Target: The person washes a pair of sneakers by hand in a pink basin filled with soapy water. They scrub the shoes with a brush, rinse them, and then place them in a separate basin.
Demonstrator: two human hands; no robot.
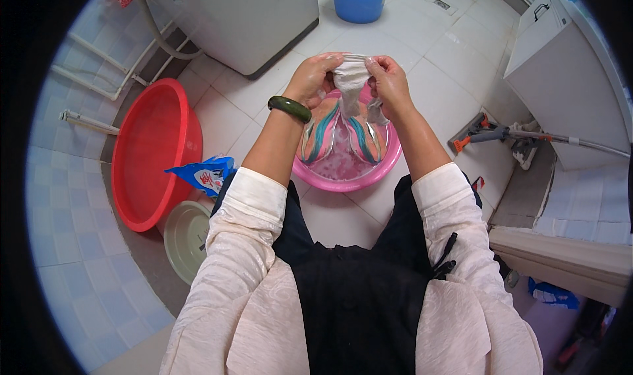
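Note:
A wet white sock (352,73) is stretched between my two hands above a pink basin (324,183). My left hand (312,75) pinches one side of its upper edge, with the thumb on top. My right hand (394,83) grips the other side, and a greyish bunched piece of fabric (377,112) hangs below its fingers. Soapy water (341,169) with foam lies in the basin. Teal, pink and orange striped shapes (363,140) show inside; I cannot tell whether they are printed or separate things. A dark green bangle (289,109) circles my left wrist.
On the left stand a red tub (148,162), a pale green basin (185,239) and a blue detergent bag (210,174). A washing machine (247,23) and a blue bucket (360,1) are farther off. A mop (489,135) lies at right beside a white cabinet (568,88).

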